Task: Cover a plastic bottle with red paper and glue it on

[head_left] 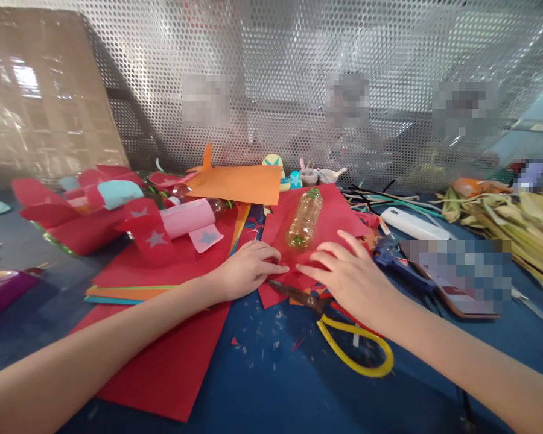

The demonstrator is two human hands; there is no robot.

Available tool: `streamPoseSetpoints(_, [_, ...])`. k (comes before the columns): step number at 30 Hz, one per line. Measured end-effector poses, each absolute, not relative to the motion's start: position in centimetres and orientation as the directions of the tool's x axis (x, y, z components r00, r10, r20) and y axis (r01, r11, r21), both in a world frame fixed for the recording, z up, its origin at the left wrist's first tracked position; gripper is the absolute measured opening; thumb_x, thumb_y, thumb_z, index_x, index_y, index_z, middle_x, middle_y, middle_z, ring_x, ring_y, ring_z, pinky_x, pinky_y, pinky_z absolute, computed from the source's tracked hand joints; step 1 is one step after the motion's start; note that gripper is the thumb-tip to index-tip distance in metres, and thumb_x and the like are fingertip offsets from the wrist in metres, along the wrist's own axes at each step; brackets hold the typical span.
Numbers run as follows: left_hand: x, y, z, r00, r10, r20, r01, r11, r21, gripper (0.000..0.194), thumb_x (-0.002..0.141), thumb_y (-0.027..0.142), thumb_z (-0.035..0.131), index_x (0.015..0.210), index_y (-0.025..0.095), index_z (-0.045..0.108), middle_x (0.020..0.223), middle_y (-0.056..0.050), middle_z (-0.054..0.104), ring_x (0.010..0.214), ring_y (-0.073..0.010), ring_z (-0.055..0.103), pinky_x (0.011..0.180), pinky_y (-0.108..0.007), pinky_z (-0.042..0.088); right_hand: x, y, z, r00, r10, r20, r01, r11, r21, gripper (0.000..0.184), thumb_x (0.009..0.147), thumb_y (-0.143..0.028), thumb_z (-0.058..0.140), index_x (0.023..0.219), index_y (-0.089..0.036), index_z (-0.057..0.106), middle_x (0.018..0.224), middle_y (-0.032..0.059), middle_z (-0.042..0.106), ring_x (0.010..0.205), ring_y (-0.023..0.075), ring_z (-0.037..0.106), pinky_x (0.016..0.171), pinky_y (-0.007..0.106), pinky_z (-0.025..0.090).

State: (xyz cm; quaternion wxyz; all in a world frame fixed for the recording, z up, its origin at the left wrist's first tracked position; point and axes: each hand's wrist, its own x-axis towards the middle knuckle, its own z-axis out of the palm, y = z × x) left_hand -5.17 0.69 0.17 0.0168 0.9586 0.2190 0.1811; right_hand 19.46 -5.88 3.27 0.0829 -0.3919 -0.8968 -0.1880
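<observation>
A clear plastic bottle [304, 218] with green at its cap and base lies on a sheet of red paper [339, 208]. My left hand [248, 269] rests at the near left edge of this sheet, its fingers loosely bent and apart. To the right, my right hand [353, 278] lies over the sheet's near part with fingers spread. Neither hand touches the bottle. Just below them are scissors [380, 369] with yellow handles, their dark blades reaching under the space between my hands. Beneath my left forearm is a stack of coloured paper [163, 380], red on top.
Paper airplanes, one red [84, 226] and one orange [239, 184], stand at the back left. On the right lie a phone [468, 295], a blue glue gun [400, 265], a white-handled cutter [411, 223] and dry husks [516, 223]. Behind stands a perforated metal panel [271, 54].
</observation>
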Motion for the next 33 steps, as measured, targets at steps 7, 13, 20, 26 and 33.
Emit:
streamPoseSetpoints(7, [-5.2, 0.6, 0.0, 0.833, 0.447, 0.325, 0.432, -0.894, 0.121, 0.038, 0.091, 0.010, 0.043, 0.113, 0.026, 0.069, 0.103, -0.007, 0.066, 0.098, -0.0207, 0.057, 0.090, -0.039, 0.042, 18.9, -5.3, 1.7, -0.653, 0.728, 0.210, 0.756, 0.611, 0.233, 0.044, 0.088, -0.013, 0.059, 0.124, -0.038, 0.062, 0.111, 0.0047, 0.067, 0.106, 0.0249, 0.057, 0.100, 0.053, 0.037])
streamPoseSetpoints(13, [-5.2, 0.6, 0.1, 0.829, 0.454, 0.326, 0.432, -0.891, 0.142, 0.038, 0.091, 0.010, 0.042, 0.111, 0.024, 0.070, 0.105, -0.008, 0.066, 0.099, -0.0212, 0.057, 0.091, -0.039, 0.042, 21.2, -6.1, 2.2, -0.608, 0.773, 0.181, 0.790, 0.564, 0.241, 0.046, 0.086, -0.007, 0.056, 0.120, -0.037, 0.065, 0.114, 0.0067, 0.065, 0.109, 0.0246, 0.057, 0.101, 0.052, 0.035])
streamPoseSetpoints(20, [-5.3, 0.8, -0.1, 0.823, 0.466, 0.325, 0.441, -0.885, 0.150, 0.037, 0.090, 0.010, 0.043, 0.111, 0.025, 0.070, 0.107, -0.008, 0.066, 0.100, -0.0219, 0.057, 0.091, -0.041, 0.043, 24.7, -7.3, 2.1, -0.551, 0.809, 0.204, 0.826, 0.493, 0.273, 0.051, 0.082, -0.004, 0.054, 0.117, -0.039, 0.067, 0.114, 0.0055, 0.066, 0.107, 0.0242, 0.058, 0.098, 0.051, 0.037])
streamPoseSetpoints(26, [-5.3, 0.6, 0.1, 0.820, 0.486, 0.301, 0.468, -0.873, 0.135, 0.037, 0.090, 0.012, 0.043, 0.110, 0.026, 0.070, 0.108, -0.007, 0.067, 0.101, -0.0221, 0.058, 0.091, -0.042, 0.044, 26.6, -8.4, 2.2, -0.518, 0.823, 0.232, 0.843, 0.446, 0.300, 0.055, 0.079, 0.001, 0.045, 0.112, -0.035, 0.071, 0.110, 0.0089, 0.067, 0.107, 0.0248, 0.060, 0.095, 0.051, 0.040])
streamPoseSetpoints(33, [-6.2, 0.4, 1.6, 0.852, 0.432, 0.297, 0.423, -0.901, 0.100, 0.033, 0.082, 0.013, 0.048, 0.101, 0.022, 0.073, 0.104, -0.007, 0.070, 0.097, -0.0211, 0.063, 0.090, -0.039, 0.047, 27.1, -9.0, 1.8, -0.479, 0.837, 0.265, 0.868, 0.408, 0.282, 0.055, 0.080, 0.001, 0.039, 0.109, -0.031, 0.072, 0.108, 0.0087, 0.066, 0.103, 0.0238, 0.062, 0.094, 0.050, 0.042])
